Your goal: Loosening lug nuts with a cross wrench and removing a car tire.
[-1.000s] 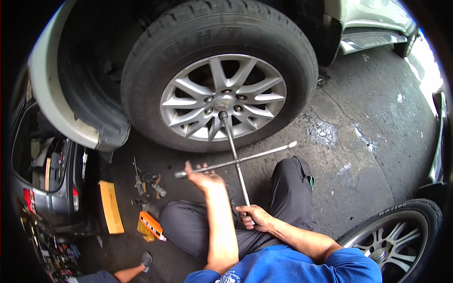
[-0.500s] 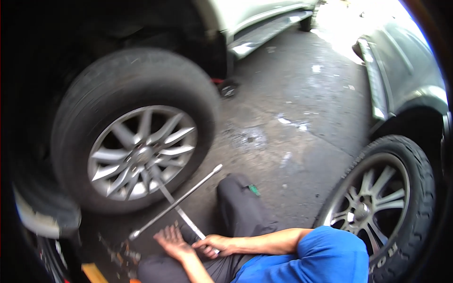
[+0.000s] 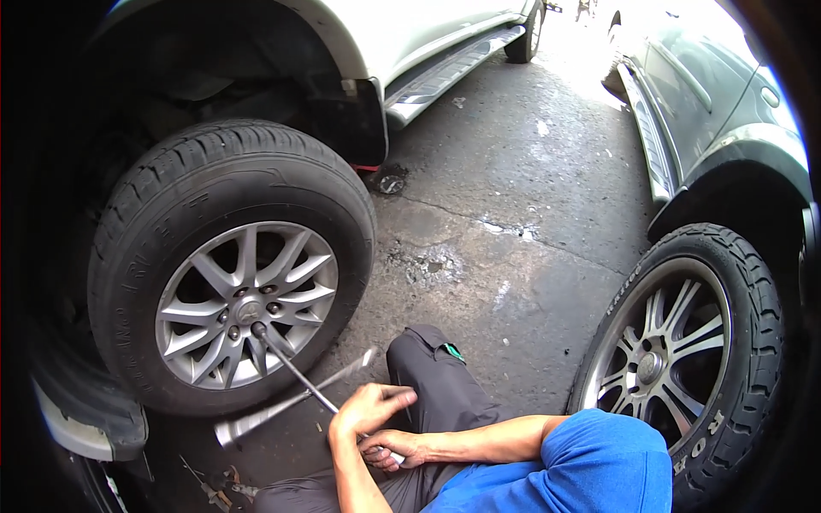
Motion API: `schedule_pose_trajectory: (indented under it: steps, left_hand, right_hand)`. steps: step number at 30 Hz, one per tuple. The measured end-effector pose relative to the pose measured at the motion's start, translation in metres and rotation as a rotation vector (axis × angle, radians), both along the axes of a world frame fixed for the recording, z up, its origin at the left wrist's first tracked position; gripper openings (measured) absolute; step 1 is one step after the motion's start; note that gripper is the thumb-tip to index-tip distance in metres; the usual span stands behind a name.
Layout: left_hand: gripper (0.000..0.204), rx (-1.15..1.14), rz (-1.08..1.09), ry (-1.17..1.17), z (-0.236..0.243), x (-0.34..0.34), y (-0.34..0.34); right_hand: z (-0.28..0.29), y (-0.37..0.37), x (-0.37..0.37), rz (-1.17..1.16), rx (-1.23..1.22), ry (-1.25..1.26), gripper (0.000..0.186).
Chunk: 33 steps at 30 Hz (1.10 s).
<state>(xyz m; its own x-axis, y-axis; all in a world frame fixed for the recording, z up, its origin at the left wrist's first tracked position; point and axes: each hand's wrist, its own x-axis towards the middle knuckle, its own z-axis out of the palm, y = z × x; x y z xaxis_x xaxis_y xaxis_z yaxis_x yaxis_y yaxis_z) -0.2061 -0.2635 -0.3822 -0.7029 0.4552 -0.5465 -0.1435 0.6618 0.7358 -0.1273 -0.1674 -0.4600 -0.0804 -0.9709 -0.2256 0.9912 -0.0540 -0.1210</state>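
Note:
A metal four-way lug wrench [image 3: 295, 370] has one end on a lug nut of the silver alloy wheel [image 3: 247, 309]. Its crossbar is smeared by motion. Closed around the near end of the shaft is my right hand [image 3: 389, 450], with the tip poking out past the fingers. My left hand [image 3: 369, 409] is raised above the shaft, just in front of the right one, its fingers stretched to the right and holding nothing. Several other lug nuts sit around the hub. The black tire [image 3: 231, 184] stands under the fender of a white vehicle [image 3: 428, 34].
To my right, a dark vehicle [image 3: 718, 111] carries a chunky-treaded tire [image 3: 753, 342] beside my blue sleeve. My bent knee [image 3: 428, 368] is just right of the wrench. Small debris [image 3: 224, 494] lies on the concrete floor [image 3: 505, 282] at lower left.
My left hand has moved up and right, over the shaft. The wrench's crossbar has turned and is now blurred. My right hand keeps its grip. The view has shifted slightly.

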Motion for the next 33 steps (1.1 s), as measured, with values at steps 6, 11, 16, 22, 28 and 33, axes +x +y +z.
schedule_pose_trajectory:
  steps: [6, 11, 16, 22, 28, 33]
  left_hand:
    - [0.039, 0.610, 1.285, 0.550, 0.002, 0.081, -0.030]
    - [0.094, 1.220, 1.920, 0.147, -0.045, 0.113, -0.076]
    - [0.099, 1.288, 1.981, 0.862, 0.006, 0.067, -0.103]
    - [0.071, -0.044, 0.619, 0.722, 0.041, -0.013, 0.012]
    - [0.047, 0.591, 0.621, 0.476, 0.039, 0.071, 0.032]
    - [0.076, 0.968, 1.944, 0.443, -0.026, 0.121, -0.053]
  right_hand:
    - [0.020, -0.005, -0.011, 0.086, 0.195, 0.006, 0.037]
    - [0.023, -0.012, -0.009, 0.054, 0.082, -0.109, 0.033]
    - [0.026, -0.010, -0.008, 0.075, 0.066, -0.126, 0.033]
    - [0.009, -0.002, -0.007, 0.014, 0.261, 0.030, 0.023]
    - [-0.038, 0.022, 0.005, -0.323, 0.196, 0.305, 0.036]
    - [0.034, -0.011, -0.012, 0.047, 0.175, -0.005, 0.028]
